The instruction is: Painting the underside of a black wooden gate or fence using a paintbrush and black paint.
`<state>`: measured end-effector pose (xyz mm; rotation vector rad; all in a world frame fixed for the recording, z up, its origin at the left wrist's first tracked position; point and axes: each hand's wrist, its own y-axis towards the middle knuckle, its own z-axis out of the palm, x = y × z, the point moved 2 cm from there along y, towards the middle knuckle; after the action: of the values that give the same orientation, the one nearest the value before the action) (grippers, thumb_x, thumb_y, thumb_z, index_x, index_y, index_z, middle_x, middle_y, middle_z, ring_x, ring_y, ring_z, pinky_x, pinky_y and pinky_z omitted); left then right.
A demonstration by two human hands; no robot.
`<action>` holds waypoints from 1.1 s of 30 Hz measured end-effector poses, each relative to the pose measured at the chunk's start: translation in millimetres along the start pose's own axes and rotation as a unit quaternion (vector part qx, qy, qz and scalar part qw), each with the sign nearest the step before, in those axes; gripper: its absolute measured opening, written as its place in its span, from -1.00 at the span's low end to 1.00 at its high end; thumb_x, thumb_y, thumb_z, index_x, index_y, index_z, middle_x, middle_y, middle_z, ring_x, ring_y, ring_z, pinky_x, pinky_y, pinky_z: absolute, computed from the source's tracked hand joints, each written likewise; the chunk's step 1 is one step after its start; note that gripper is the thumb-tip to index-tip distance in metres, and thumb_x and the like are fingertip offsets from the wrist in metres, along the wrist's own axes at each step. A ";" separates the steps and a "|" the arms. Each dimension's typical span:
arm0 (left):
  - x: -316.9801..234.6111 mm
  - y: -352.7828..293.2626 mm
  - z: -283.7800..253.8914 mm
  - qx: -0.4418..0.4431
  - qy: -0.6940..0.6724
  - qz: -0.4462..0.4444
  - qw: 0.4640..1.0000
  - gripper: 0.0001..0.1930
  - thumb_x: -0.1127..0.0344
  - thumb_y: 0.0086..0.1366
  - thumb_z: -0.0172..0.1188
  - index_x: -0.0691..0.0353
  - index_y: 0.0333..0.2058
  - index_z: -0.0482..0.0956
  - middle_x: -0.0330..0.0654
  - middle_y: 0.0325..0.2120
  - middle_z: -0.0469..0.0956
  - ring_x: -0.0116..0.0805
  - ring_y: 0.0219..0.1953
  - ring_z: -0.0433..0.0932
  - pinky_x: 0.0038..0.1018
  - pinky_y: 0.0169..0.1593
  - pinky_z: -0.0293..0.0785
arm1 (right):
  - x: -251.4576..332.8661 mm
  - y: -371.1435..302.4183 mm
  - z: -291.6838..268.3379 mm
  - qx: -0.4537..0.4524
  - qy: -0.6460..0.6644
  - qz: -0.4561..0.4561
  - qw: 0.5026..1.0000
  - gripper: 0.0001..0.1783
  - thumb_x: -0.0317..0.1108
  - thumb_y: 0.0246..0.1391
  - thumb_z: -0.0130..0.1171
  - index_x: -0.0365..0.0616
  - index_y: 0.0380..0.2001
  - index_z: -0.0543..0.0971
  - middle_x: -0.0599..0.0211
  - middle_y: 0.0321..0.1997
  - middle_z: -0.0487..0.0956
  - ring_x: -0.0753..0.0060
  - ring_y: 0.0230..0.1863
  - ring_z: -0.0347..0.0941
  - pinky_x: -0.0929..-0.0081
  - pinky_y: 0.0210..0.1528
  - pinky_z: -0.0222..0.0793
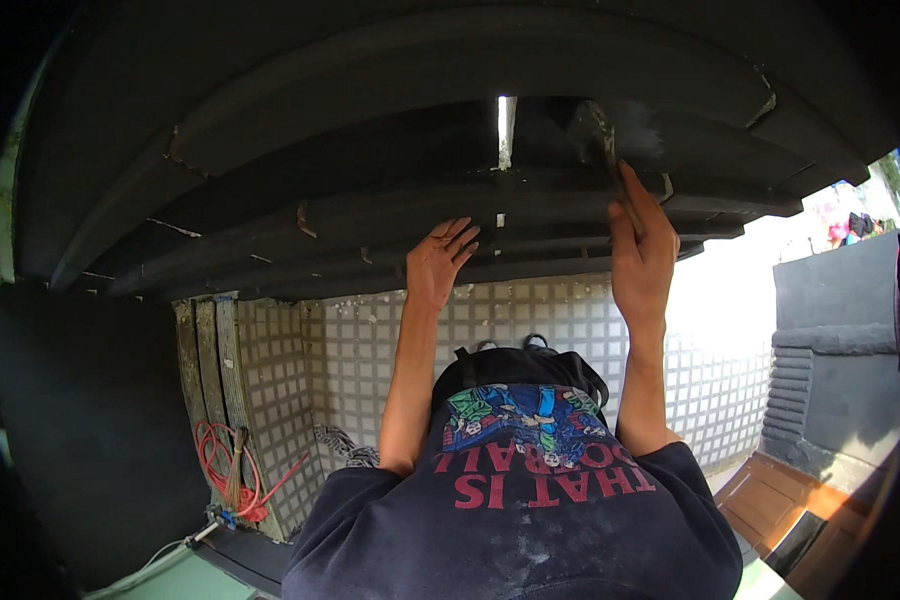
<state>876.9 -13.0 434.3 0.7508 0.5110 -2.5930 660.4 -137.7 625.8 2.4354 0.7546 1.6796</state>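
My right hand (642, 245) is closed round the handle of a paintbrush (597, 128). The brush head, crusted with pale paint, is up against a black ridged surface (390, 135). Just right of its bristles is a hazy grey smear (638, 132). Left of the brush a narrow, bright upright gap (505, 130) breaks the black. My left hand (438, 262) holds nothing; its fingers are stretched out and slightly apart by the lower ridges. Whether it touches them I cannot tell.
Below lies a tiled floor (370, 340), where my shoes (536, 341) show. At lower left a red hose (213, 455) hangs beside a broom (235, 475) and weathered boards (206, 350). A brown wooden panel (765, 500) and a grey wall (835, 300) stand at right.
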 end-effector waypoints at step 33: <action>5.0 7.2 -13.8 0.035 -0.015 -0.018 0.999 -0.66 0.36 0.18 0.02 0.30 -0.05 0.46 0.02 0.13 0.41 -0.01 0.24 0.33 -0.18 0.29 0.23 | 52.7 -34.4 79.0 0.085 -0.027 -0.060 0.994 -0.37 -0.54 0.05 0.01 -0.48 0.24 0.24 -0.20 -0.21 0.45 -0.14 -0.26 0.47 0.17 -0.17 0.38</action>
<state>882.2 -14.4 418.9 0.7296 0.4321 -2.6641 733.9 -68.4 628.0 2.4762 1.0537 1.5602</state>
